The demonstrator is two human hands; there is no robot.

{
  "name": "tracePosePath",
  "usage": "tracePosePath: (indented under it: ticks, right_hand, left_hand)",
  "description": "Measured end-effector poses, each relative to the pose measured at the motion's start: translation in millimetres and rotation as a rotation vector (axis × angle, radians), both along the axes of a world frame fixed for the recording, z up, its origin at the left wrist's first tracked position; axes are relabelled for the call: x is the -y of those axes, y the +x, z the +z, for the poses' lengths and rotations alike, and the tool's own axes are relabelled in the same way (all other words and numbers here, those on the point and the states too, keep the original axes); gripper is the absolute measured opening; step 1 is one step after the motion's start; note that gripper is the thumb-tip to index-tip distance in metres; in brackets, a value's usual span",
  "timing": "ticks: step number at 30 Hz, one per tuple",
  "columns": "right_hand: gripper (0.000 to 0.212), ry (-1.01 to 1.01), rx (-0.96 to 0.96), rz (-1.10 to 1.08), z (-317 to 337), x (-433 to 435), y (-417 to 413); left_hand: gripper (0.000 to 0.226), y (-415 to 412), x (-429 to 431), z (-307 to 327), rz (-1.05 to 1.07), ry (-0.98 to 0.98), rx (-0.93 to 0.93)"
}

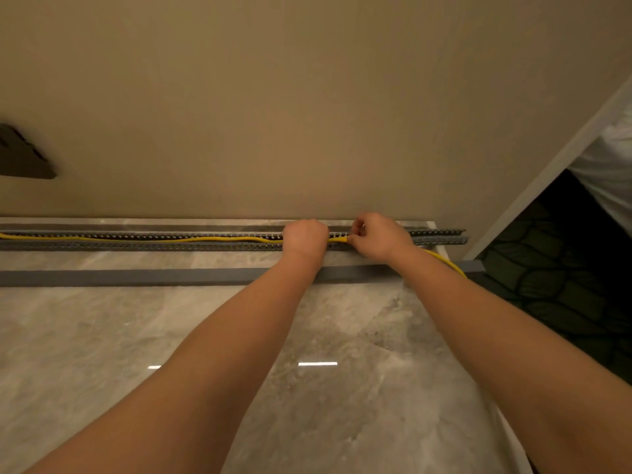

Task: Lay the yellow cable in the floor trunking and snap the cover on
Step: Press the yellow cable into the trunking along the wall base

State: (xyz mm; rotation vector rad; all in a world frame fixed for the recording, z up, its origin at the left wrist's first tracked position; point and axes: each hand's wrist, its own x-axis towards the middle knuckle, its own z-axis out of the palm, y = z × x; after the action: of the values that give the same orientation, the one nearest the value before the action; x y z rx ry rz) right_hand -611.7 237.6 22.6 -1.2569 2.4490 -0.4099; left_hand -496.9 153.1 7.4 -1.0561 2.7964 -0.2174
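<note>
Now your cable (212, 239) runs left-right along the open trunking (136, 246); your left hand (305, 238) fists it, your right (380, 238) pinches it, arms outstretched.

You've got the yellow cable (205, 239) running loosely wavy inside the open grey slotted trunking (136, 246) along the wall base; its right end trails out. Grey cover (136, 277) lies flat on the floor, parallel, just in front.
</note>
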Motion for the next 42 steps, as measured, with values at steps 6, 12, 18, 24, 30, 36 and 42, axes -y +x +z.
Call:
tracePosePath:
  ticks: [6,12,18,24,30,36,42]
  right_hand:
    - [0.021,0.068,0.081,0.047,2.3,-5.6,-24.3]
    - [0.016,0.036,-0.058,0.033,0.2,6.3,-27.4]
    - [0.018,0.064,-0.011,0.018,-2.8,15.4,-36.6]
    - [0.028,0.051,0.104,-0.006,-3.8,16.1,-42.4]
    - [0.024,-0.004,0.161,0.032,-3.4,7.5,-43.1]
    - [0.015,-0.017,0.238,0.080,0.9,-0.8,-47.3]
    - [0.007,-0.014,0.227,0.114,0.1,-4.9,-49.7]
  left_hand:
    - [0.023,-5.1,-5.2,3.4,0.077,0.042,0.009]
    - [0.023,-8.3,-8.3,7.0,0.176,0.060,-0.021]
    - [0.021,-10.6,-14.1,7.9,0.209,0.007,0.015]
    - [0.019,-21.8,-29.0,5.9,0.133,0.008,-0.156]
    - [0.022,-38.6,-42.3,-3.3,0.204,0.126,-0.306]
    - [0.020,-36.2,-49.6,-8.8,0.175,0.073,-0.343]
    - [0.019,-38.0,-53.2,-8.6,0.169,0.042,-0.309]
